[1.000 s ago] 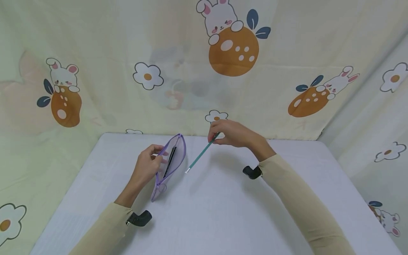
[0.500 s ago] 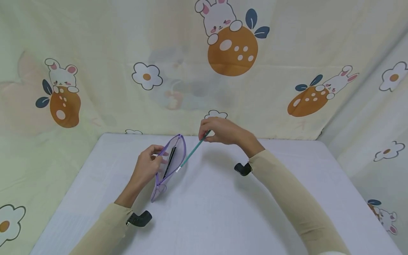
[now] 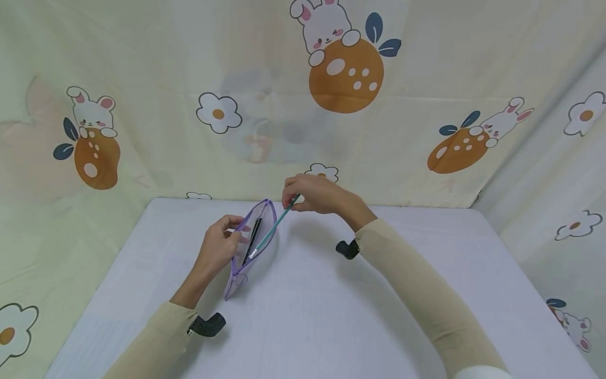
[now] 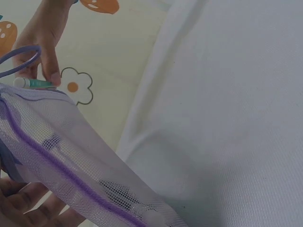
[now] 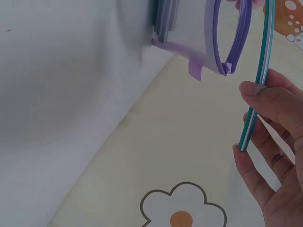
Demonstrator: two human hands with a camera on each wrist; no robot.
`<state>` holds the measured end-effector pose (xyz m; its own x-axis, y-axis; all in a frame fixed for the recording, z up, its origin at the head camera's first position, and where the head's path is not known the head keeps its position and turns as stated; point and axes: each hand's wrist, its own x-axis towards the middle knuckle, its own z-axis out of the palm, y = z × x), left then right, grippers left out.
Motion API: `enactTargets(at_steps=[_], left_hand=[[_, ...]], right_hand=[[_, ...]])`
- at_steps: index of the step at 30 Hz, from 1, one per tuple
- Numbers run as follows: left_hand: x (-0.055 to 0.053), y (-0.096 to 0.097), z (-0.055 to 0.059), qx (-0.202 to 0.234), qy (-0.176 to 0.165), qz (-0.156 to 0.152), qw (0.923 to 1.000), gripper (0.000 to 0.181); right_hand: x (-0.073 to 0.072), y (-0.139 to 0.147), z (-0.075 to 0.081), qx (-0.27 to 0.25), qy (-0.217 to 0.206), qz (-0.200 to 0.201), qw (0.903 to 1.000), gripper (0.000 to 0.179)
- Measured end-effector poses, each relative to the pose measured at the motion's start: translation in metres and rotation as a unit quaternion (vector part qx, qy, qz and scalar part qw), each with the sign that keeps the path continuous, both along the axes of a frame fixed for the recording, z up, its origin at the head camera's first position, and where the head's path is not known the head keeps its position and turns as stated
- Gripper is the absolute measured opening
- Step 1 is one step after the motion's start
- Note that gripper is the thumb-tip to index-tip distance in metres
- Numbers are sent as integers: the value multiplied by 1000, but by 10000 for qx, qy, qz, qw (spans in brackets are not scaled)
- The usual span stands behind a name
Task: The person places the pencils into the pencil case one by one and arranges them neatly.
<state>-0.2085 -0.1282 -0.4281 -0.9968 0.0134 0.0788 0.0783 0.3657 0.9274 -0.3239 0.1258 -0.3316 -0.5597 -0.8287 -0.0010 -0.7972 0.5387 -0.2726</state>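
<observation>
A pencil pouch [image 3: 235,282] of pale mesh with purple edging stands upright on the table, its zip top spread apart. My left hand [image 3: 220,243] grips the pouch's left side, fingers partly hidden by the mesh. Dark pens [image 3: 252,241] lean inside it. Above and right of the pouch, my right hand [image 3: 317,193] pinches a teal pencil [image 3: 284,215] near one end. The pencil slants down leftward, its white-tipped end over the pouch opening. In the left wrist view that white tip [image 4: 20,82] shows just above the rim. Thumb and fingers hold the pencil in the right wrist view.
A white cloth covers the table [image 3: 303,326]. Behind it hangs a cream curtain [image 3: 161,63] printed with rabbits, fruit and flowers. A purple loop [image 4: 35,61] sticks out from the pouch near its rim.
My right hand has moved left with the pencil, bringing its white tip from beside the pouch to over its opening. The left hand and pouch have stayed in place.
</observation>
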Motion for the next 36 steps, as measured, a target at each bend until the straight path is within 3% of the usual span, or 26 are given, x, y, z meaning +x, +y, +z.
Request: enactTargets(at_steps=[26,36], left_hand=[[-1,1,3,37,-245,-1,9997,30],[-1,1,2,109,-188,-43,9998,29]], right_hand=[[7,-45,-13,382,140,324,9986,14],[11,-53,-15,635,254,449,9966,11]])
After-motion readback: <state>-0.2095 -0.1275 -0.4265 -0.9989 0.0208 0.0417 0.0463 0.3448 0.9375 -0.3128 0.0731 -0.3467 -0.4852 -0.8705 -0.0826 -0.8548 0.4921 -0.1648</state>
